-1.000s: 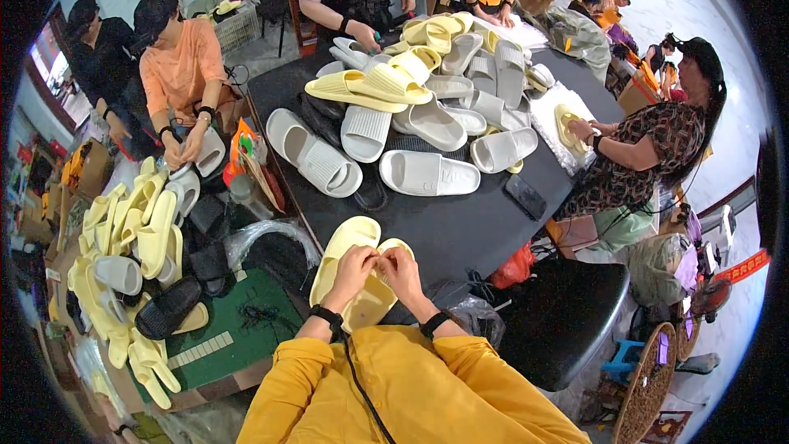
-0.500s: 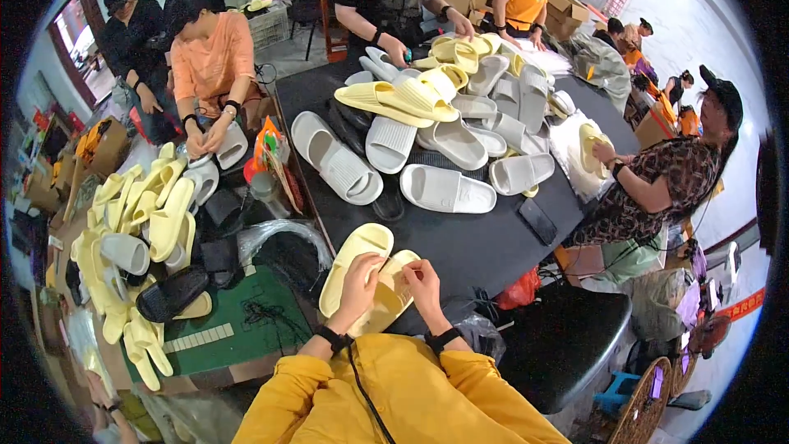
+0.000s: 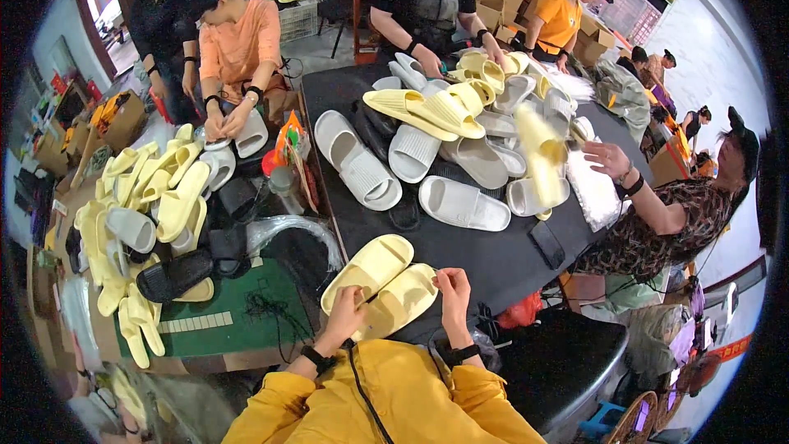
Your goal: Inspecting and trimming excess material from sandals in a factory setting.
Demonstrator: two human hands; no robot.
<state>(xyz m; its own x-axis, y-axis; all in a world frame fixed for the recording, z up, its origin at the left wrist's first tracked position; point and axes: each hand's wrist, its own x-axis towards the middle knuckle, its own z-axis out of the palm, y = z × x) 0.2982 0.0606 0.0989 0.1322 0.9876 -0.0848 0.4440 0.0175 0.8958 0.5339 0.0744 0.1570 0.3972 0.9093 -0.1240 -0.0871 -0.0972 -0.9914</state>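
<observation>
Two pale yellow slide sandals [image 3: 380,281] lie side by side on the near edge of a dark table [image 3: 493,259], soles up. My left hand [image 3: 343,312] grips the heel end of the pair from the left. My right hand [image 3: 454,289] pinches the right sandal's edge with fingers closed. Both wrists wear dark bands, and yellow sleeves come in from the lower edge.
A heap of white, grey and yellow sandals [image 3: 448,140] covers the table's far half. A person [image 3: 666,197] at the right reaches over clear bags beside a blurred yellow sandal [image 3: 540,152]. Others stand behind and left. Yellow sandals [image 3: 144,197] pile on the floor left; a phone [image 3: 546,244] lies nearby.
The sandal pair now lies lower on the table with my hands spread to its two sides. The view has tilted up. A yellow sandal is in motion by the person on the right.
</observation>
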